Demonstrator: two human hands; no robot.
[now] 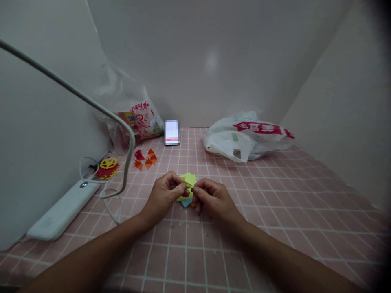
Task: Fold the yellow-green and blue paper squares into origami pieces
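A small piece of yellow paper [190, 179] is pinched between my two hands, its edges partly covered by the fingers. My left hand [166, 195] grips its left side between thumb and forefinger. On the right side, my right hand [215, 199] is closed on the paper's edge with thumb and fingers. Directly below lie more coloured paper sheets, with a blue sheet [186, 202] and bits of yellow and orange showing. Several folded orange paper pieces [148, 163] and a red folded piece [139, 155] lie beyond my left hand.
A white power strip [65, 207] with cables lies at the left wall, near red and yellow cut-outs [107, 168]. A grey cable [76, 91] arches across the left. A phone [172, 132] stands between a filled plastic bag [140, 116] and a white bag [247, 138].
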